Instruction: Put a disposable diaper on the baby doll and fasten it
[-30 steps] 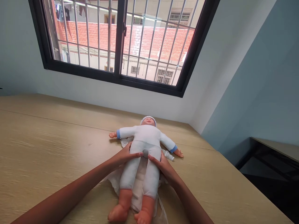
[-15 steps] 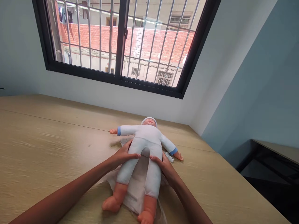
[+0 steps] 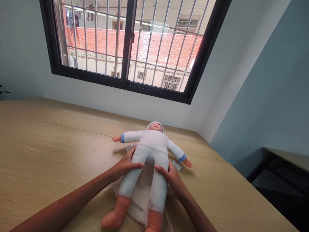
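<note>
A baby doll (image 3: 154, 140) in white clothes with blue cuffs and a pale cap lies on its back, head toward the window and feet toward me. My left hand (image 3: 127, 164) grips its thigh on the left, thumb over the top and fingers hidden around the outer side. On the other thigh is my right hand (image 3: 169, 172), its thumb on top and its fingers mostly hidden behind the leg. Beneath the doll a thin white cloth (image 3: 142, 196) is spread, showing between the legs. A small white piece (image 3: 176, 165) lies under the doll's arm on the right.
The wooden table (image 3: 60, 154) reaches back to the wall below a barred window (image 3: 123, 84) with a black frame. At the right, beyond the table's edge, stands another dark-framed table (image 3: 287, 158).
Both hands keep hold of the thighs. The doll's legs and feet have shifted slightly toward me, and its arm on the right sits a little further right. The view has moved slightly.
</note>
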Tool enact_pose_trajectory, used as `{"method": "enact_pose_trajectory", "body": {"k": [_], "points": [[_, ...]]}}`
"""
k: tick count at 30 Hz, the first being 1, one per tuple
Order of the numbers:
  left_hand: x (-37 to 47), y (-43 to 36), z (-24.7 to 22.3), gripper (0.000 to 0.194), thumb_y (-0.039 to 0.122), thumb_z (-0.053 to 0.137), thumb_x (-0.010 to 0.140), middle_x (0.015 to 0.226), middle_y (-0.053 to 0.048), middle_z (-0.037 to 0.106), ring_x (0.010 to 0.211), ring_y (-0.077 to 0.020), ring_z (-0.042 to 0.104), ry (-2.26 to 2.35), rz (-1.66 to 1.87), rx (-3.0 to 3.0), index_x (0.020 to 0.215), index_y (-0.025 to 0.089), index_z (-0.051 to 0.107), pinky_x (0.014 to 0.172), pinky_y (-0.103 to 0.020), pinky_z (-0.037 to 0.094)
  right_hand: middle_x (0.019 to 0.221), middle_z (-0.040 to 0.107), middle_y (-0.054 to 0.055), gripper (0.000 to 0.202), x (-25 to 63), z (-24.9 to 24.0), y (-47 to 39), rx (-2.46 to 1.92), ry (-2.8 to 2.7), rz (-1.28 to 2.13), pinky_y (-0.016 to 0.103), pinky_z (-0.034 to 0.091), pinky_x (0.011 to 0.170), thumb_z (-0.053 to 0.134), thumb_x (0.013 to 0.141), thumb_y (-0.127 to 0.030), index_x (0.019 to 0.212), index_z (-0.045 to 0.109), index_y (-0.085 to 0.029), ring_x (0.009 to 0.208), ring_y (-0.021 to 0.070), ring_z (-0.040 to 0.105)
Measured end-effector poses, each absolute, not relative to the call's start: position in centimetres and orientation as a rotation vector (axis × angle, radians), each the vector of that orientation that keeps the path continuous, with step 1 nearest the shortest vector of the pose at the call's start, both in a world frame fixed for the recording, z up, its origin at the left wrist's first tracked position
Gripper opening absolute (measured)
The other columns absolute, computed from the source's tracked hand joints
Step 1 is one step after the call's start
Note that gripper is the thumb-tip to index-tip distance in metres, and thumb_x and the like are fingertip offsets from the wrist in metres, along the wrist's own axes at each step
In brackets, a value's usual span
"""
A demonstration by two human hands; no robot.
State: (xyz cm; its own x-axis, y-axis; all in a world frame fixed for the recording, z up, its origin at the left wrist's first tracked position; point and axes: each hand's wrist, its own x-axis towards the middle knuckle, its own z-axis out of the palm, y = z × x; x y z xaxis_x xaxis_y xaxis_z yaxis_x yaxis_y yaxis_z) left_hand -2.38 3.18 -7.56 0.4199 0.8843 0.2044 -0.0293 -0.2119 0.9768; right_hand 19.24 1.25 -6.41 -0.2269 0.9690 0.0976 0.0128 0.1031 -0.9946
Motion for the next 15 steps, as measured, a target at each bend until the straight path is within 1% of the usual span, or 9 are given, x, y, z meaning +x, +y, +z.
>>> {"method": "enact_pose_trajectory", "body": {"k": [2,4,7,11,15], "points": [[-2.4,3.3,-8.4,0.087,0.050,0.066,0.070,0.137,-0.005,0.047,0.124,-0.0356,0.043,0.802,1.007,1.515,0.144,0.030,0.025,0.094,-0.033,0.046,0.112,0.066,0.003,0.077,19.1,-7.3,1.7,-1.021,-1.465,1.259,0.042,0.055,0.080,0.072,0.057,-0.057,0.129,0.051,-0.039,0.108,0.0358,0.059],[-2.3,3.5,-9.3,0.089,0.052,0.066,0.069,0.137,-0.005,0.047,0.123,-0.0353,0.043,0.799,1.004,1.482,0.144,0.030,0.023,0.092,-0.032,0.047,0.115,0.065,0.002,0.077,19.1,-8.3,2.3,-0.992,-1.505,1.210,0.043,0.055,0.081,0.070,0.059,-0.058,0.131,0.050,-0.040,0.109,0.0358,0.058],[-2.1,3.6,-10.1,0.089,0.054,0.064,0.070,0.138,-0.005,0.046,0.122,-0.0344,0.045,0.792,0.993,1.452,0.145,0.029,0.021,0.087,-0.030,0.049,0.117,0.064,0.003,0.079,19.2,-9.2,2.7,-0.994,-1.517,1.150,0.043,0.054,0.082,0.069,0.060,-0.058,0.134,0.047,-0.038,0.111,0.0353,0.057],[-2.0,3.5,-9.8,0.092,0.052,0.064,0.070,0.140,-0.005,0.043,0.125,-0.0338,0.042,0.870,0.943,1.441,0.145,0.028,0.017,0.091,-0.028,0.047,0.114,0.065,0.004,0.081,19.3,-9.3,2.7,-1.024,-1.493,1.152,0.041,0.055,0.080,0.071,0.059,-0.055,0.134,0.047,-0.035,0.111,0.0348,0.057],[-1.9,3.6,-9.9,0.093,0.050,0.066,0.069,0.141,-0.005,0.042,0.127,-0.0350,0.039,0.875,0.946,1.435,0.145,0.030,0.015,0.095,-0.030,0.046,0.114,0.064,0.005,0.078,19.2,-9.3,2.9,-1.052,-1.451,1.172,0.040,0.053,0.082,0.072,0.059,-0.052,0.132,0.051,-0.033,0.110,0.0344,0.057]]}}
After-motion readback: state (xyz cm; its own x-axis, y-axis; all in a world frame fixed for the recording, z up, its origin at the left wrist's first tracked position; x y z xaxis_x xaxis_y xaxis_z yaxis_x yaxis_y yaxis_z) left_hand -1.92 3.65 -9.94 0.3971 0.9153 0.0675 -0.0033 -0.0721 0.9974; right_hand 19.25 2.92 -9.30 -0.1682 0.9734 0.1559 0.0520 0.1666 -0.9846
